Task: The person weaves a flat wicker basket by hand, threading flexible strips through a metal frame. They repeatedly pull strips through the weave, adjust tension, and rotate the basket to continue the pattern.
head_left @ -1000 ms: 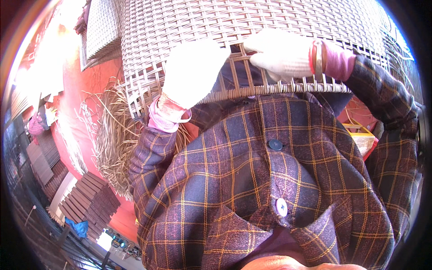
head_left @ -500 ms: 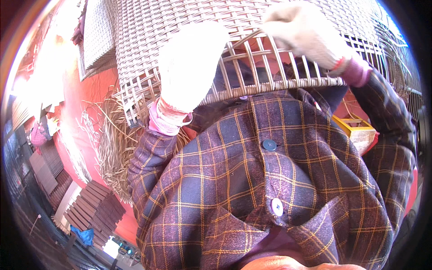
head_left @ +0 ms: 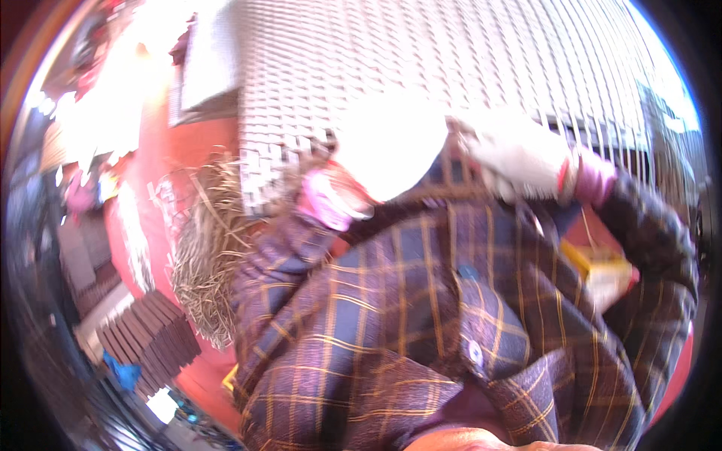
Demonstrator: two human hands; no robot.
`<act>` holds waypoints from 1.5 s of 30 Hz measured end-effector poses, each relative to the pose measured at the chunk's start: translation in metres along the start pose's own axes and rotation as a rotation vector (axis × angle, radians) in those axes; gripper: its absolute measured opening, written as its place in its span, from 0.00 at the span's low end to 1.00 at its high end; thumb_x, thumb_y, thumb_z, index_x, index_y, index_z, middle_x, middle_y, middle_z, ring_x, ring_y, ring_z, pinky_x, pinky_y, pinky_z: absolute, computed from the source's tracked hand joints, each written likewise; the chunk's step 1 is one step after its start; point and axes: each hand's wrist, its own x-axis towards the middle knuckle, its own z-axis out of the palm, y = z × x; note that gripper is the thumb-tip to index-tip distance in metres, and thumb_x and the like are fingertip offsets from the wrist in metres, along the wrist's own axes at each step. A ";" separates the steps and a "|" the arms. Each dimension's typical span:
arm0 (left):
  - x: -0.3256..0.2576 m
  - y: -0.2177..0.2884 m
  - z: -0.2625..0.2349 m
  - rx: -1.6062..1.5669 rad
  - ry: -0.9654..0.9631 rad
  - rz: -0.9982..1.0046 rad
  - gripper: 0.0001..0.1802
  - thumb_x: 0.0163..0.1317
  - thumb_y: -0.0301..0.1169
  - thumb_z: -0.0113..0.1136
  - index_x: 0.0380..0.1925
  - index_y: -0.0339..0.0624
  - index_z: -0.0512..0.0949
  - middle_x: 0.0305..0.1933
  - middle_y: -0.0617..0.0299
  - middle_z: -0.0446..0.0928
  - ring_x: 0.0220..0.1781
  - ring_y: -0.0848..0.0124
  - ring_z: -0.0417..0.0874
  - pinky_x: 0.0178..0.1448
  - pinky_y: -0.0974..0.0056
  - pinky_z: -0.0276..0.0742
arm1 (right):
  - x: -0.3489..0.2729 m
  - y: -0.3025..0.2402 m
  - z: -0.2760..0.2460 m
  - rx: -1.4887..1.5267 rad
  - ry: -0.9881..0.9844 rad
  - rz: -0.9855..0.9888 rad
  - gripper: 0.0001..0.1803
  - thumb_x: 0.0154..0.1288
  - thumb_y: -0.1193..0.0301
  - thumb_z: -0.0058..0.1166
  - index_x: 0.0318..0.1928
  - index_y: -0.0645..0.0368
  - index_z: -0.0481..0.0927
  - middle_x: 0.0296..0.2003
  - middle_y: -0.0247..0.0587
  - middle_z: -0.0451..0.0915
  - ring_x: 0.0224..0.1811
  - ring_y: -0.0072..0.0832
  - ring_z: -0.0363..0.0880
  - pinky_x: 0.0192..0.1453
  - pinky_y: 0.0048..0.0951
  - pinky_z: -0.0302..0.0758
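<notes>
A woven wicker panel (head_left: 301, 83), pale in the glare, spreads across the upper view, its near border close to my plaid jacket. My left hand (head_left: 395, 146), in a white glove, lies over the panel's near part; bright light washes out its fingers. My right hand (head_left: 515, 150), also gloved, is just to its right over the open uprights of the weave. Its fingers are bent together close to the left glove, and what they pinch is blurred. Part of the near border is hidden behind both gloves.
Loose wicker strands (head_left: 207, 255) lie heaped on the red floor covering (head_left: 162, 161) at left. A yellow box (head_left: 598, 267) stands by my right elbow. Stacked brown slatted pieces (head_left: 147, 338) and a blue cloth (head_left: 120, 370) are at lower left. Another grey woven piece (head_left: 213, 64) is at upper left.
The view has shifted and blurred. My right hand has come down from the upper weave towards the near border, and my left glove now sits right beside it.
</notes>
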 end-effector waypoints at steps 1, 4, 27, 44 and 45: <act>0.004 0.004 0.005 -0.041 -0.030 -0.049 0.11 0.64 0.33 0.64 0.44 0.44 0.88 0.46 0.51 0.88 0.48 0.52 0.88 0.52 0.48 0.83 | 0.001 -0.005 -0.001 -0.108 0.025 -0.050 0.14 0.86 0.62 0.44 0.54 0.60 0.76 0.23 0.37 0.83 0.17 0.23 0.79 0.19 0.28 0.77; 0.023 0.014 0.018 -0.073 -0.156 -0.252 0.10 0.65 0.35 0.60 0.37 0.43 0.87 0.38 0.49 0.88 0.43 0.49 0.91 0.48 0.46 0.84 | 0.002 -0.018 -0.010 -0.294 -0.041 -0.184 0.18 0.84 0.67 0.42 0.64 0.61 0.76 0.22 0.41 0.85 0.20 0.26 0.87 0.26 0.31 0.84; 0.008 0.014 0.026 -0.229 0.143 -0.267 0.08 0.68 0.33 0.68 0.42 0.41 0.85 0.41 0.55 0.81 0.40 0.57 0.87 0.41 0.55 0.84 | 0.003 0.013 -0.010 0.170 0.235 -0.212 0.10 0.73 0.75 0.55 0.33 0.66 0.85 0.19 0.34 0.82 0.15 0.16 0.75 0.18 0.20 0.69; 0.077 0.002 0.039 -0.244 -0.102 0.081 0.09 0.70 0.35 0.64 0.41 0.41 0.84 0.37 0.55 0.83 0.40 0.55 0.88 0.46 0.55 0.84 | -0.013 0.056 -0.016 0.237 0.596 -0.505 0.12 0.85 0.71 0.49 0.46 0.64 0.83 0.26 0.31 0.79 0.23 0.14 0.73 0.28 0.19 0.69; 0.090 0.006 0.039 -0.279 -0.148 0.071 0.08 0.70 0.34 0.63 0.41 0.42 0.84 0.37 0.56 0.84 0.40 0.56 0.88 0.46 0.55 0.85 | -0.010 0.062 -0.016 0.268 0.621 -0.548 0.12 0.86 0.72 0.49 0.46 0.64 0.83 0.26 0.32 0.79 0.23 0.14 0.73 0.28 0.19 0.69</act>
